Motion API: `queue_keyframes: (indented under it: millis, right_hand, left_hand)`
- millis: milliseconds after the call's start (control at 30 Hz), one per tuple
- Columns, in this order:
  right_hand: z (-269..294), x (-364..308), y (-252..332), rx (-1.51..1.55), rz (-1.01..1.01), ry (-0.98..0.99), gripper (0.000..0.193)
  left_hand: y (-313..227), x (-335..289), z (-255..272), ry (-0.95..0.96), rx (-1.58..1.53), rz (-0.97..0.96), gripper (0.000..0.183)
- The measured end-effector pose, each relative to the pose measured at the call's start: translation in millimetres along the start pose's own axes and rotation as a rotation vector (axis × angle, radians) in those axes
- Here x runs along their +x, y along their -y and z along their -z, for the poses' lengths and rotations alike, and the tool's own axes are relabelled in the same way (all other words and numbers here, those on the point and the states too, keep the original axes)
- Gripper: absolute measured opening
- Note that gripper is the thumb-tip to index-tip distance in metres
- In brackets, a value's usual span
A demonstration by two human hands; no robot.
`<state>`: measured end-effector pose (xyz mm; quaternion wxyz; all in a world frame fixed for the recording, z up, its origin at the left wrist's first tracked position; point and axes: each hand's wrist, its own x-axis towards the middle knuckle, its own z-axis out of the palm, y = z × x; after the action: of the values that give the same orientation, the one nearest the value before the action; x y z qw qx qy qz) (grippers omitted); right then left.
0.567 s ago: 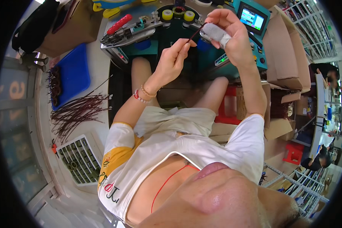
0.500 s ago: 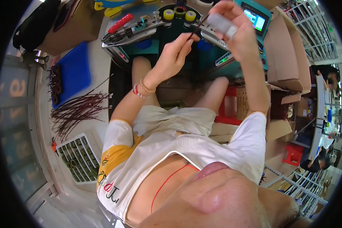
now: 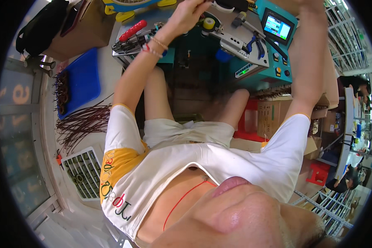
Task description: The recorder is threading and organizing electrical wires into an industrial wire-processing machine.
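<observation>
My left hand (image 3: pixel 187 15) reaches to the top edge over the winding machine (image 3: pixel 244 45), its fingers pinched together. What they hold, if anything, cannot be made out. By them is a yellow roller (image 3: pixel 208 23) of the machine. At the top right, my right forearm (image 3: pixel 308 58) stretches up past the machine's screen (image 3: pixel 277 25); the fingers of that hand are cut off by the picture edge. Blue-handled pliers (image 3: pixel 256 46) lie on the machine's right plate. On its left side, a red-handled clamp (image 3: pixel 132 31) stands beyond my left forearm.
On the left bench lie a blue tray (image 3: pixel 84 82) with wound coils along its edge, a bundle of dark red wires (image 3: pixel 84 128) and a white rack (image 3: pixel 83 173) of dark green parts. A cardboard box (image 3: pixel 273 118) stands right of my legs. People work far right.
Both hands have moved up and apart, my right hand going far to the right and mostly out of the picture. The dark wire and blurred grey object seen at the hands no longer show.
</observation>
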<state>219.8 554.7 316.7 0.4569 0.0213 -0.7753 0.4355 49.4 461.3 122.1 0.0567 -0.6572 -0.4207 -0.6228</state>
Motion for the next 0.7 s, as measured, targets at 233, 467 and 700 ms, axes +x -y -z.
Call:
queue_keyframes:
  millis: [233, 467, 700]
  right_hand:
    - [-29, -110, -157, -0.039, -0.316, 0.225, 0.028]
    - [-55, -125, -175, -0.224, -0.613, 0.341, 0.025]
    - [-77, -149, -153, -0.859, -0.071, 0.286, 0.029]
  left_hand:
    - [-9, -150, -28, -0.131, -0.027, 0.554, 0.021]
    - [68, -168, -54, -0.044, 0.151, 0.589, 0.038]
    - [112, -198, -75, -0.09, -0.091, 0.704, 0.023]
